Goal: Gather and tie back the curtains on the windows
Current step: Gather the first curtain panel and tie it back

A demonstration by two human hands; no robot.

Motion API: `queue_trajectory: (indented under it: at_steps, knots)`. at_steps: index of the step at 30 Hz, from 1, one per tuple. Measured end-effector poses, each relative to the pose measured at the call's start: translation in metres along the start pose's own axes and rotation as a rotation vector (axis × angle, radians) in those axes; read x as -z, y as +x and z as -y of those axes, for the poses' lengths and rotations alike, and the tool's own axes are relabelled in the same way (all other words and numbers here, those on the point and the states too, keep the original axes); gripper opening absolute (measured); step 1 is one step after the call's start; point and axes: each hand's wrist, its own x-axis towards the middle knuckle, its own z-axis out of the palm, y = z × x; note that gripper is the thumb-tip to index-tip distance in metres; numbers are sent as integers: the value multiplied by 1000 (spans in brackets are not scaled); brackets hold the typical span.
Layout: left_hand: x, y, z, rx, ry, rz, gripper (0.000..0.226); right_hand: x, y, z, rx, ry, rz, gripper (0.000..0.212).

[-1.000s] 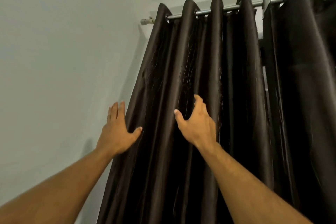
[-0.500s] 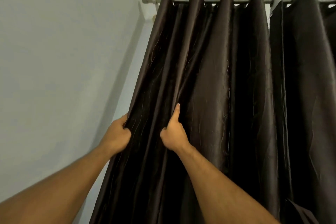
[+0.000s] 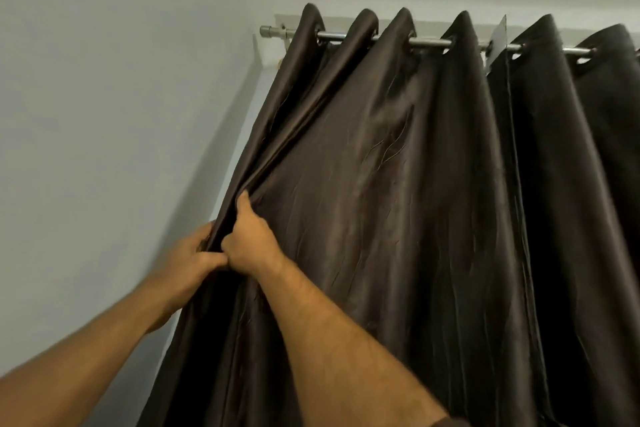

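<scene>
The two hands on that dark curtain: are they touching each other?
Touching. The head view shows the left hand and right hand pressed together at the thumbs, both gripping the same bunched fold of the curtain.

The light is soft and rather dim, with a grey-green tint. The dark curtain [image 3: 398,201] shows a weak sheen on its folds and throws a wide soft shadow on the wall [image 3: 104,114] to its left. The rod [image 3: 429,43] bends from wide-angle distortion. Details look slightly soft, with no strong glare.
</scene>
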Motion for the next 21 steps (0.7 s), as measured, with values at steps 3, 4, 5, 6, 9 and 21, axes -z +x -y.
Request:
queue_trajectory:
  at_steps: [3,4,5,6,9,21]
  knots:
    - [-8,8,1,-17,-4,79,62,13,0,-9,0,63,58,75]
    - [-14,12,3,-32,54,52,56,19,-2,-13,-3,95,57,69]
    - [-20,16,5,-46,124,-1,48,26,-6,-16,-10,112,39,69]
    - [-26,20,6,-55,183,-57,41,34,-10,-22,1,83,-34,68]
    - [-40,29,10,-74,210,-104,42,66,-15,-51,43,-350,-681,60]
    - [-60,70,-11,-174,93,91,85,127,13,-83,-248,-166,-470,96]
